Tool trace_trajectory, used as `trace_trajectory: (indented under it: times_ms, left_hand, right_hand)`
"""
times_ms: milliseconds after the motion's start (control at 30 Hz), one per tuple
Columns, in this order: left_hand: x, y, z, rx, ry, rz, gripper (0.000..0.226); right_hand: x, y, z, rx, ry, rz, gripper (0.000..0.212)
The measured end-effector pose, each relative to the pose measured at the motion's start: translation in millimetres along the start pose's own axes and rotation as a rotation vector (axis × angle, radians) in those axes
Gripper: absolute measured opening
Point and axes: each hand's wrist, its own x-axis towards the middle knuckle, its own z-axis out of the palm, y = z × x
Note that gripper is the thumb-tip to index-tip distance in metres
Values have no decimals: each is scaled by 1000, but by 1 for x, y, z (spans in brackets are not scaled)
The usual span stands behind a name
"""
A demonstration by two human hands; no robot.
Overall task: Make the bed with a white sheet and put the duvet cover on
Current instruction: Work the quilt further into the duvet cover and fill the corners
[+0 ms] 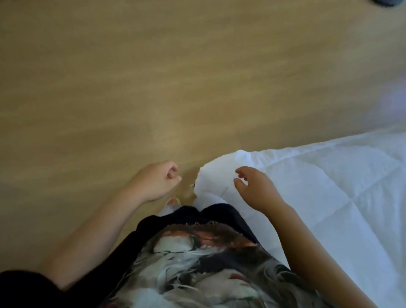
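Neither hand grips anything. Left hand (153, 181) hangs over the bare wooden floor (109, 88), fingers loosely curled round nothing, apart from the bedding. Toes (173, 201) show just near of it, at the hem of a dark printed shirt (197, 263). Right of that, the corner (216, 173) of the white duvet (329, 186) juts out over the floor, a little rumpled and lifted. Right hand (257, 189) is over that corner, fingers relaxed and parted, thumb apart from them; whether it touches the cloth or hovers just above, cannot tell. Duvet runs on to the right, quilting lines plain, lying fairly flat. Cannot tell whether a cover is already on it; the corner looks smoother than the quilted body. No separate sheet can be made out. Dark object (386, 1) at the far right edge, unidentifiable. Step in hand, by my reading: taking up this corner to seat or square it. To do it well, the right hand should pinch through all layers at the very tip so filling and cloth move together. The left hand should cross to the adjoining edge, and the pull should run along the seam, low and outward, keeping the corner off the floor.
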Motion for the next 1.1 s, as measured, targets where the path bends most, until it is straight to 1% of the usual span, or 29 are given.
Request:
trace_trajectory:
  times_ms: [100, 267, 367, 433, 600, 700, 767, 933, 1100]
  left_hand:
    - [79, 48, -50, 41, -24, 76, 30]
    - [204, 120, -93, 56, -86, 119, 27]
    - [275, 170, -116, 91, -141, 114, 28]
    - [323, 214, -132, 123, -172, 145, 27]
    - [442, 340, -163, 199, -236, 287, 23]
    - [513, 409, -169, 213, -260, 347, 19]
    - [562, 457, -171, 263, -311, 386, 21]
    - [675, 603, -169, 481, -448, 535, 30]
    - [746, 770, -123, 761, -617, 759, 35]
  right_hand:
    - [49, -4, -41, 59, 25, 67, 39]
    - [151, 18, -115, 158, 90, 170, 36]
    - [211, 43, -175, 188, 84, 229, 38]
    - [244, 66, -219, 190, 96, 256, 40]
    - [311, 129, -317, 224, 221, 364, 40]
    - [349, 176, -362, 283, 288, 462, 39]
    - [374, 209, -391, 337, 348, 541, 38]
    - [414, 277, -471, 500, 447, 748, 37]
    - [426, 356, -546, 631, 505, 917, 37]
